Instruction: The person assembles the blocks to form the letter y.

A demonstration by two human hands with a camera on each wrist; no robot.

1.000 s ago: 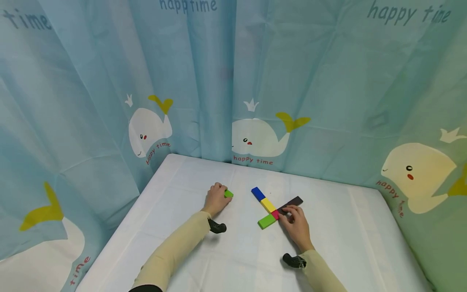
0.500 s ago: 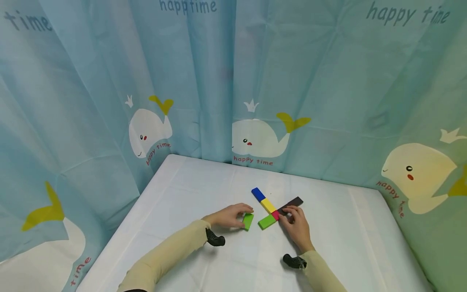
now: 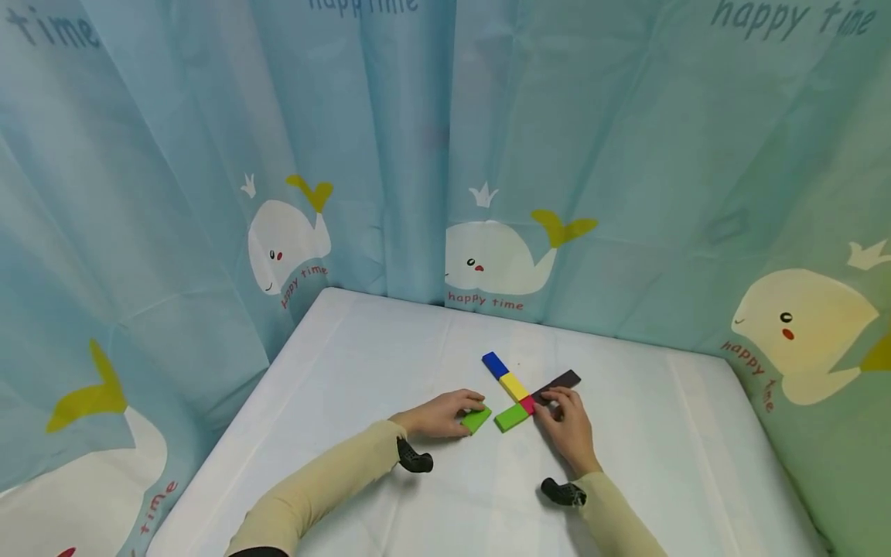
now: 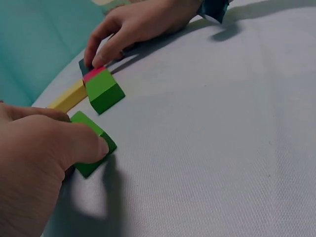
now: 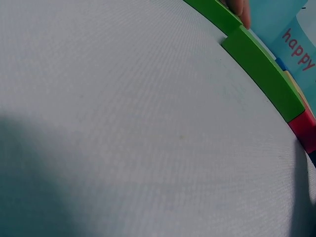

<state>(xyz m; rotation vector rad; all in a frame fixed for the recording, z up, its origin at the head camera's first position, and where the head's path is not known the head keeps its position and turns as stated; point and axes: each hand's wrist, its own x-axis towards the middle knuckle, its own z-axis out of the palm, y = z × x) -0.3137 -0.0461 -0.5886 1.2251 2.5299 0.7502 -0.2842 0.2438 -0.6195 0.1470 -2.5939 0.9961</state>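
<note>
In the head view my left hand (image 3: 443, 414) pinches a green block (image 3: 477, 419) between thumb and fingers, low over the white table. Its slanted end lies close to a second green block (image 3: 511, 418), which touches a red block (image 3: 527, 404). In the right wrist view the held green block (image 5: 215, 12) and the second one (image 5: 264, 74) look almost end to end. My right hand (image 3: 568, 430) pinches the near end of a black block (image 3: 565, 379) beside the red one. A yellow block (image 3: 513, 387) and a blue block (image 3: 494, 363) run off the red block toward the back left.
The white table (image 3: 668, 449) has a raised back edge against a pale blue curtain (image 3: 626, 155) printed with whales. A black strap end (image 3: 415, 456) hangs from the left cuff, and another black strap end (image 3: 562, 493) from the right cuff.
My left hand has brought its green block from the back left toward the second green block, turning it on the way. My right hand stays in place. The head view has shifted slightly.
</note>
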